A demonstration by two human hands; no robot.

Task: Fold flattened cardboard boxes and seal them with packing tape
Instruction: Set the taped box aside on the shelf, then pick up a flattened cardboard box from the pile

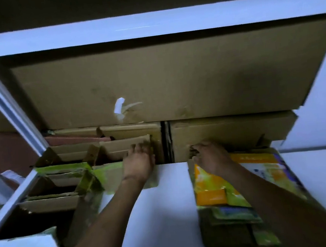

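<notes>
**Two hands at the shelf, no box folded yet**

Starting at the left, we see a pale metal upright slanting across the rack. Just beside it stand several opened cartons with green-printed flaps sticking up; none looks taped shut.

Our left hand reaches forward to the right end of those cartons, its fingertips against a brown flap. Motion blur keeps us from telling whether it grips that flap or only touches it.

Ahead of both hands, two brown boxes sit side by side at the back of the white shelf. A large brown box lies across their tops.

Further right, our right hand has its fingers bent down over the far end of the flattened boxes. This is a yellow, orange and green printed stack lying flat on the shelf, and the hand appears to hold it there.

We judge the task to be at its very start. A flat blank is only being fetched, with all folding and sealing left to do. We see no packing tape anywhere.

The brown boxes press close behind the stack, and the large box hangs low overhead. We think pulling the stack toward us looks easier than lifting it.
</notes>
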